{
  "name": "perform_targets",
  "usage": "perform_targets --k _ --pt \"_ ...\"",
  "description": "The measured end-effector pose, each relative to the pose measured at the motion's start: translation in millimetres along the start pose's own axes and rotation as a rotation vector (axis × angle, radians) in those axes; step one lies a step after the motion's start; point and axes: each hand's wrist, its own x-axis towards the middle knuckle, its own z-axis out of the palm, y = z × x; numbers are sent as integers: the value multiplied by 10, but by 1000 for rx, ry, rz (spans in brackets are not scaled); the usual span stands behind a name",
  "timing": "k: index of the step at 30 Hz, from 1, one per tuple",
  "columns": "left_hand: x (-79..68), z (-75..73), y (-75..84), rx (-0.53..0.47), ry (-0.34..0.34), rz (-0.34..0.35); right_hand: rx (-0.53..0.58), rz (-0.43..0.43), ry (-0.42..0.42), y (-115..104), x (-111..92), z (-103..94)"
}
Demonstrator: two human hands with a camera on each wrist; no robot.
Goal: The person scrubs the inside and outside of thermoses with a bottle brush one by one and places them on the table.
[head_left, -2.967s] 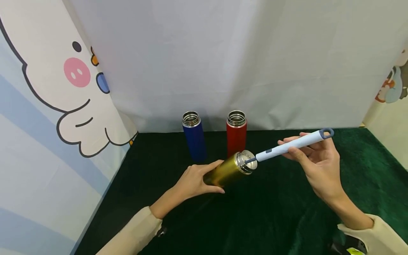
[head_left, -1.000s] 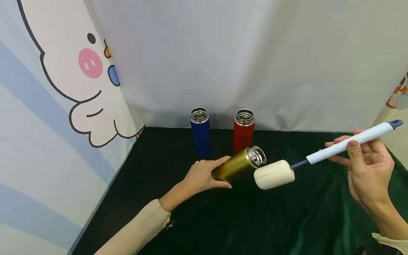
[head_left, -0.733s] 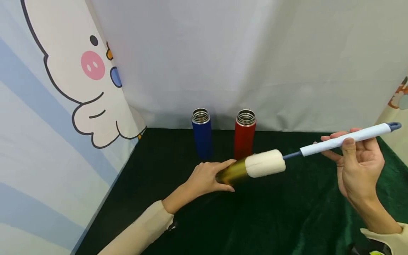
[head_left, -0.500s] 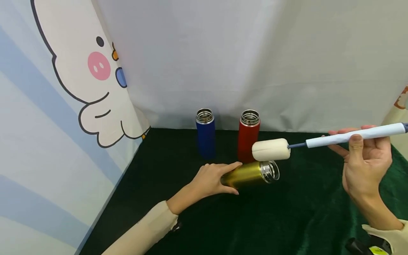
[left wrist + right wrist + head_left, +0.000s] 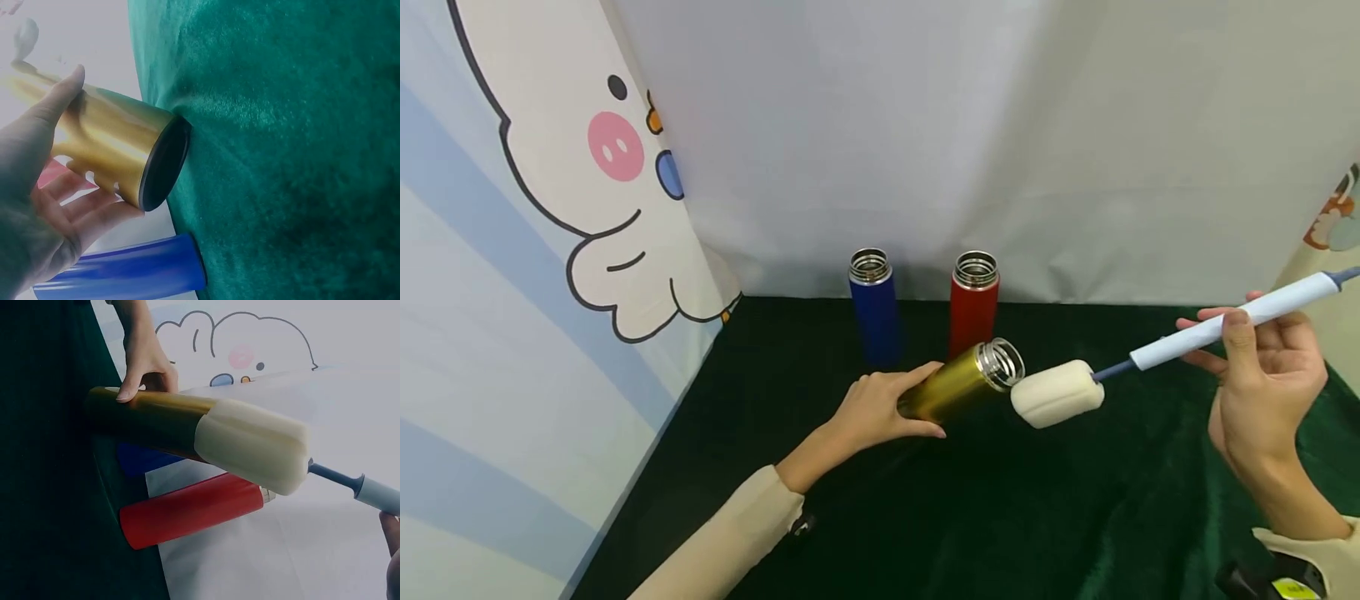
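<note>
My left hand (image 5: 880, 408) grips a gold bottle (image 5: 951, 387) round its lower body, thumb on one side and fingers on the other. The bottle leans with its uncapped steel mouth to the upper right; its dark base (image 5: 165, 164) shows in the left wrist view. In my right hand (image 5: 1266, 375) is a bottle brush (image 5: 1240, 325), pinched by its pale blue handle between thumb and fingers. Its cream sponge head (image 5: 1058, 393) is outside the bottle, just right of and below the mouth. In the right wrist view the sponge covers the mouth, and touching cannot be told.
An uncapped blue bottle (image 5: 876, 317) and an uncapped red bottle (image 5: 974, 312) stand upright behind the gold one. Dark green cloth (image 5: 1045, 508) covers the table. A pale curtain (image 5: 820, 150) hangs along the back, and a cartoon-printed sheet (image 5: 535, 333) at the left.
The sponge head was inside the gold bottle three seconds ago and came out. Since half a second ago it has dropped from above the mouth to its lower right; the bottle's mouth has tipped up.
</note>
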Motion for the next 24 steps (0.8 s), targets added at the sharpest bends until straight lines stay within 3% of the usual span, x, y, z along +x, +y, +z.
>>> perform_targets --k 2,7,9,12,16,20,24 --pt "2 -7 -1 -9 10 -5 -11 15 16 9 -4 12" --pt "-3 9 -33 -91 81 -26 130 108 48 100 -53 16" --pt "-11 21 -41 -159 107 -30 223 175 67 149 -73 9" --pt "-21 26 -64 -315 107 -39 254 280 62 256 -72 2" --pt "-51 61 -68 -562 50 -58 340 485 6 411 -61 -61" --pt "-77 88 -45 -770 -45 -137 440 712 -17 561 -90 -134" --pt "-70 116 -22 -983 -153 -223 399 844 -37 693 -156 -187"
